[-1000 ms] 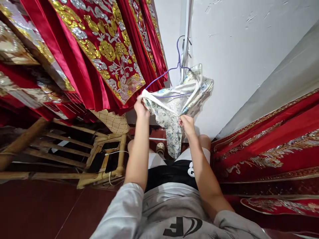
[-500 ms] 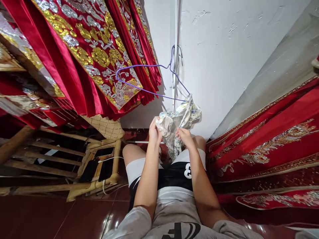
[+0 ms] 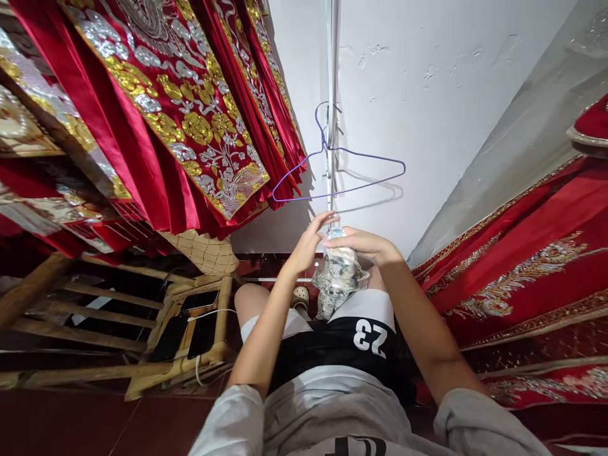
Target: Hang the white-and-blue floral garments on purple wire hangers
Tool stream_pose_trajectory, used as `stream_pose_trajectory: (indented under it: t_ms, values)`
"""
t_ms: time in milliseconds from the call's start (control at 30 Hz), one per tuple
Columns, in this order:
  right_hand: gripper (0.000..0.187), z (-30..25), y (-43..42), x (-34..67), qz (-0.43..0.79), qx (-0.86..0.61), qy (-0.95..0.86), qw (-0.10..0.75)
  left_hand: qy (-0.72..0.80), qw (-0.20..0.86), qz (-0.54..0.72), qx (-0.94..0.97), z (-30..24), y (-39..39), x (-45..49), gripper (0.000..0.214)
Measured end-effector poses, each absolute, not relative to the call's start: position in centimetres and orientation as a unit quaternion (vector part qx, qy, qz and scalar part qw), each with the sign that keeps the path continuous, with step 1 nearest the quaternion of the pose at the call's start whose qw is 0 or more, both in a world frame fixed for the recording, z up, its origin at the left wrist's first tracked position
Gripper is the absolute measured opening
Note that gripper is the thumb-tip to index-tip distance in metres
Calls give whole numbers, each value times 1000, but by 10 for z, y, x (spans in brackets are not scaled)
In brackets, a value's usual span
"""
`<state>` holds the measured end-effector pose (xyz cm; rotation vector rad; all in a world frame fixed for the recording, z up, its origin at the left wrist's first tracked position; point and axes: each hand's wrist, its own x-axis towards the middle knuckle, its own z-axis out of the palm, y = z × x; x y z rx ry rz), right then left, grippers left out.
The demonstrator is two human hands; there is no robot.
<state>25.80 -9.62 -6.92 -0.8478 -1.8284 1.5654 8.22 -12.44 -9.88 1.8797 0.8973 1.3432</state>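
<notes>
A white garment with a floral pattern (image 3: 341, 271) hangs bunched between my knees. My right hand (image 3: 363, 243) grips its top edge, the thumb pointing left across the cloth. Just left of it, my left hand (image 3: 310, 242) has its fingers stretched toward the top of the garment, slightly blurred; whether they touch the cloth I cannot tell. Above both hands, a purple wire hanger (image 3: 351, 190) hangs with nothing on it, its hook near a thin pole (image 3: 331, 82) on the wall.
Red sequined garments (image 3: 204, 126) hang at the left, and red embroidered cloth (image 3: 522, 272) is at the right. A bamboo chair (image 3: 218, 316) at lower left holds a phone (image 3: 202, 300) and a white cable (image 3: 213, 311). Ahead stands a white wall (image 3: 403, 114).
The garment has come off the hanger's right end and is gathered lower in my hands. The hanger has swung level and moved right. My left hand has let go of the cloth.
</notes>
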Motion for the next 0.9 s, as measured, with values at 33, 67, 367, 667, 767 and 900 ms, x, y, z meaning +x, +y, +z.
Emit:
stream_pose_trajectory:
  t_ms: [33,67,367,667,767,900]
  values:
    - [34,-54,-97,262,588,-302,-717,221,329,362,476,731,-101,-117,78,43]
    - [30,-38,-96,265,576,-282,-752,149,326,390,430,746,-105,-112,74,37]
    - [48,-27,-22,273,234,-428,-770,411,527,168,117,825,-104,-106,-6,44]
    - [24,-56,3,301,175,-460,-777,392,653,-22,63,755,-74,-87,-49,30]
    - [14,-42,-1,308,208,-470,-767,385,657,-69,180,729,-62,-75,-47,26]
    - [11,-33,-4,307,242,-473,-744,404,637,19,267,723,-51,-48,-46,13]
